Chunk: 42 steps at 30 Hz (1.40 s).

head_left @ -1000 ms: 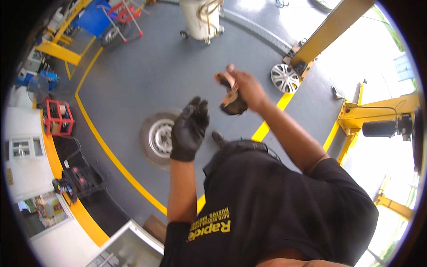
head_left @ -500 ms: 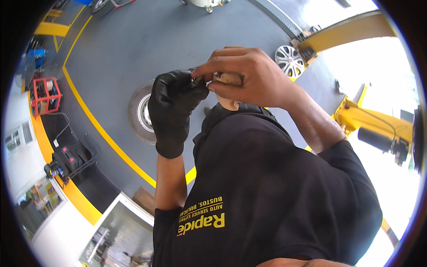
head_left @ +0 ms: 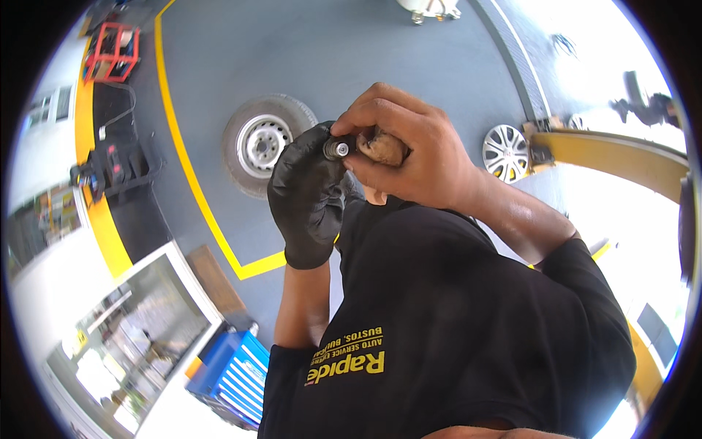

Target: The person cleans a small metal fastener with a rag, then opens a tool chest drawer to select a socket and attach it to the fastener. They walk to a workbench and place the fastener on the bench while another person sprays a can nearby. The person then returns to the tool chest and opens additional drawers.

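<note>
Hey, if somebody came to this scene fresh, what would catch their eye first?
Probably the hands near the middle: the left hand in a black glove, the right hand bare and holding a crumpled tan thing, with a small shiny metal part at their fingertips. Next, perhaps, the wheel on the grey floor beyond the glove, then the blue tool chest at lower left.

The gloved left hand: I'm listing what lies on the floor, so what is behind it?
Behind the gloved left hand are a wheel and the grey floor. Most of the wheel shows, but the hand covers part of its lower right; anything else there is hidden.
</note>
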Motion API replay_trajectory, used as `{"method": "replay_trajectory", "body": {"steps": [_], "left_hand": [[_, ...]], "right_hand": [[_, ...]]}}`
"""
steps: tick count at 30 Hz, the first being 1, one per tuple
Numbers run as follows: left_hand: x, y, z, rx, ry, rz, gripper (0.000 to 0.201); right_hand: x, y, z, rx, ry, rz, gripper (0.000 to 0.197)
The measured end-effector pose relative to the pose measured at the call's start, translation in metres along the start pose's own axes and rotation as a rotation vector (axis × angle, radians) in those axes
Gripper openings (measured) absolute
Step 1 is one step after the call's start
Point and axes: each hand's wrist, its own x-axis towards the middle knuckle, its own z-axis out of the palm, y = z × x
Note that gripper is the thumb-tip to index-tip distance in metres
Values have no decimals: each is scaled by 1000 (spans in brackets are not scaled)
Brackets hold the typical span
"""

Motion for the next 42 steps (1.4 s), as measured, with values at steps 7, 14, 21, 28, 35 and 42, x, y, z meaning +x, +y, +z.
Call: {"method": "replay_trajectory", "body": {"steps": [7, 14, 21, 28, 35, 42], "left_hand": [[-47, 17, 0, -296, 304, -46, 32], [-103, 33, -38, -333, 484, 33, 30], [-201, 56, -125, -394, 627, 119, 28], [-256, 64, -179, -91, 692, 129, 28], [-258, 55, -185, -526, 688, 112, 31], [-237, 48, -163, 702, 570, 283, 26]], "right_hand": [[12, -10, 30, -15, -152, -117, 31], [7, -51, 96, 148, -348, -46, 25], [-14, -97, 218, 211, -569, -71, 20], [-25, -128, 292, 157, -718, -87, 19], [-25, -115, 303, 43, -694, -208, 19], [-23, -97, 264, -78, -632, -334, 21]]}}
